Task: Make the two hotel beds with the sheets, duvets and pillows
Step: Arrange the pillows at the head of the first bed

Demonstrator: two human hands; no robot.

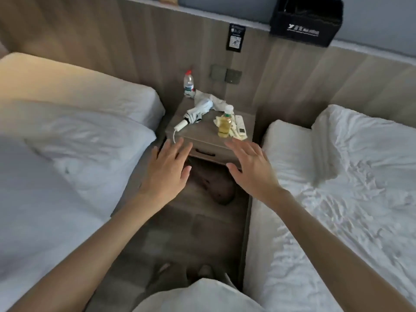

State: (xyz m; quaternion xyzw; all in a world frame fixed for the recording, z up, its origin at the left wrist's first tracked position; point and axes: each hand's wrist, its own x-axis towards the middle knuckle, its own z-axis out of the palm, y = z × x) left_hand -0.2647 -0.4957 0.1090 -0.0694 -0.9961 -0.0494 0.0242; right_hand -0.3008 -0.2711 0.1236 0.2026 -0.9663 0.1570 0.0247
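Both arms reach forward over the aisle between the beds, forearms bare and nearly straight. The left hand [167, 170] is held palm down with its fingers straight and slightly spread, gripping nothing; its fingertips are near the front edge of the nightstand [202, 137]. The right hand [249, 167] mirrors it, palm down, fingers splayed and thumb turned inward, also empty. The two hands are apart from each other and touch neither bed.

The left bed [40, 221] has a smooth white cover, and at its head two white pillows: the front pillow [90, 140] lies flat and a little creased, and the rear pillow [78, 91] sits behind it against the wood-panelled headboard [135, 41]. On the right bed [274, 244] a rumpled white duvet [360, 165] lies in heavy wrinkles, with a thick folded edge near the head. A flat white piece at the head corner may be a pillow or the mattress; I cannot tell which.

On the nightstand stand a clear water bottle with a red cap [188, 83] at the back, a folded umbrella [195, 113] lying on its side, a bottle of yellow drink [225, 123], a white remote control [240, 126] and some crumpled white tissue [213, 100]. Wall switches [226, 74] and a black sign [235, 37] are on the headboard, and a black box [306, 21] sits on the ledge above. A dark shape [218, 188] lies on the floor below the nightstand.
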